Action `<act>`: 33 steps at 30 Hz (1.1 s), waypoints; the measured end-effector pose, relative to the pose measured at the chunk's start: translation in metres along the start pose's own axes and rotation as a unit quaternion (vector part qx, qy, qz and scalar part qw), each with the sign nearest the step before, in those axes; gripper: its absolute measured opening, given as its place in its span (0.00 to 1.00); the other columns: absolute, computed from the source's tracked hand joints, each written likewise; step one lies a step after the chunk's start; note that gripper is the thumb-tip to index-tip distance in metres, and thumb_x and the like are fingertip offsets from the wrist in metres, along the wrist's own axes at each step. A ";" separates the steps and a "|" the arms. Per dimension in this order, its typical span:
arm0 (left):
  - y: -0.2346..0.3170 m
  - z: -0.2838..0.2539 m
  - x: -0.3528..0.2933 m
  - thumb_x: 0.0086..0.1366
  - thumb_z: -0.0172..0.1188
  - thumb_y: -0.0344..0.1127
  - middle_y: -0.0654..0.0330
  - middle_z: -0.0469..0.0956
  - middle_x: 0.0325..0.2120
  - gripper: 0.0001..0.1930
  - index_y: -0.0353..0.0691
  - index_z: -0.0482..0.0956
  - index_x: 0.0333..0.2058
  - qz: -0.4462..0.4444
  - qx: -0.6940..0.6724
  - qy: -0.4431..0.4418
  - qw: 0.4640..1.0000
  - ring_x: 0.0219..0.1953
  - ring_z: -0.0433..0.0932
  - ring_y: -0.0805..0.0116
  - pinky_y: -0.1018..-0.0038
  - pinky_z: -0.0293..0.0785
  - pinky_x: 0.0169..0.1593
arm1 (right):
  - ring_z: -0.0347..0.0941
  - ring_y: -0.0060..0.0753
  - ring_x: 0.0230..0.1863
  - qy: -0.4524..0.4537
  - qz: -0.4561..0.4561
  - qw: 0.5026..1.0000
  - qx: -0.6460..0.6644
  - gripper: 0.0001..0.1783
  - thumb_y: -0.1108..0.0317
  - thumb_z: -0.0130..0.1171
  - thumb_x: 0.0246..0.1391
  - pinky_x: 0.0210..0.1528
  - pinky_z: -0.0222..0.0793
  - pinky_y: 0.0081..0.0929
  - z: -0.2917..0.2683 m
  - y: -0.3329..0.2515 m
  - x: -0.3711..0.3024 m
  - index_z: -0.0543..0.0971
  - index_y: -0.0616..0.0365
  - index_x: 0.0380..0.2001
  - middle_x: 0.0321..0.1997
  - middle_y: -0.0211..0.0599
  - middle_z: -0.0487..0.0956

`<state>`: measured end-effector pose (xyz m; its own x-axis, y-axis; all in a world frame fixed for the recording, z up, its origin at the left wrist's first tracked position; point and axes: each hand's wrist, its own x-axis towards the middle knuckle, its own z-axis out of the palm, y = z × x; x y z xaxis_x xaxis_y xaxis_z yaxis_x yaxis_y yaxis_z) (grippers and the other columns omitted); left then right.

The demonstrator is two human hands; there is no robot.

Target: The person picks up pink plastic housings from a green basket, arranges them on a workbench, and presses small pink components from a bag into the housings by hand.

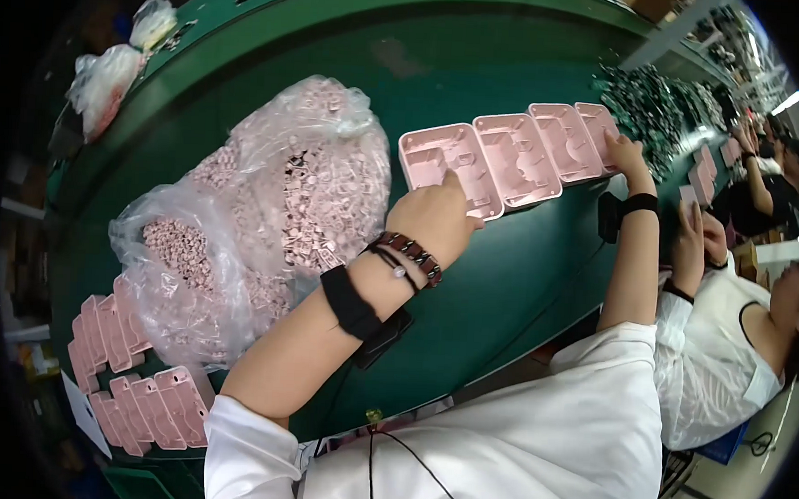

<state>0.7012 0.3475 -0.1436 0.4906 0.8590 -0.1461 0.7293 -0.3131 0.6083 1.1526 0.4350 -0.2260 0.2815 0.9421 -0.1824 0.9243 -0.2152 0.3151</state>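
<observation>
A row of shallow pink plastic housings (521, 155) lies side by side on the green table, their open sides facing up and moulded posts inside. My left hand (432, 220) is at the near wall of the leftmost housing (423, 161), index finger inside it and thumb outside by the near edge. At the row's right end, my right hand (628, 160) grips the near right edge of the last housing (594, 124), fingers over its rim. The left palm and the other left fingers are hidden from view.
Clear plastic bags (320, 130) full of small pink parts lie left of my left hand. Stacked pink housings (165, 404) stand at the near left. A heap of dark green pieces (642, 108) is at the far right, near a co-worker (716, 361) handling pink pieces.
</observation>
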 end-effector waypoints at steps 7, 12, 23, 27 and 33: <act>0.002 -0.016 -0.029 0.53 0.48 0.29 0.48 0.77 0.24 0.13 0.28 0.70 0.37 0.184 -0.085 0.132 0.970 0.29 0.78 0.54 0.64 0.74 0.31 | 0.64 0.52 0.54 0.000 0.099 0.982 -0.162 0.36 0.56 0.50 0.48 0.49 0.63 0.52 -0.003 0.170 0.009 0.51 0.38 0.61 0.55 0.49 0.66; -0.034 -0.106 -0.225 0.52 0.50 0.26 0.51 0.76 0.27 0.13 0.36 0.70 0.38 0.077 0.032 0.113 0.990 0.29 0.76 0.53 0.67 0.72 0.30 | 0.66 0.50 0.51 0.443 -0.067 0.893 0.047 0.26 0.46 0.45 0.56 0.49 0.62 0.43 -0.098 -0.101 -0.165 0.71 0.53 0.50 0.53 0.47 0.69; -0.427 -0.304 -0.581 0.58 0.51 0.37 0.47 0.77 0.35 0.13 0.35 0.77 0.36 -0.567 0.347 0.063 0.745 0.41 0.75 0.51 0.62 0.71 0.42 | 0.69 0.37 0.26 -0.031 -0.573 0.681 0.455 0.23 0.73 0.57 0.43 0.30 0.64 0.31 -0.151 -0.481 -0.495 0.71 0.55 0.47 0.27 0.36 0.72; -0.552 -0.316 -0.683 0.57 0.50 0.39 0.45 0.74 0.41 0.15 0.35 0.78 0.37 -0.628 0.327 -0.008 0.706 0.46 0.72 0.47 0.61 0.69 0.47 | 0.70 0.40 0.28 -0.100 -0.556 0.715 0.411 0.28 0.68 0.54 0.50 0.31 0.66 0.33 -0.169 -0.551 -0.502 0.64 0.45 0.56 0.29 0.35 0.69; -0.577 -0.324 -0.659 0.56 0.53 0.39 0.46 0.75 0.40 0.16 0.37 0.76 0.41 -0.590 0.282 0.016 0.757 0.45 0.73 0.49 0.62 0.70 0.47 | 0.69 0.42 0.35 -0.020 -0.543 0.739 0.398 0.26 0.62 0.52 0.51 0.34 0.66 0.35 -0.166 -0.601 -0.511 0.63 0.49 0.55 0.34 0.39 0.68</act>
<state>-0.1980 0.0932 -0.1454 -0.6651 0.6824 -0.3034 0.7430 0.5636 -0.3610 0.4108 0.1254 -0.1676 -0.7449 0.6658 0.0422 0.4657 0.5643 -0.6816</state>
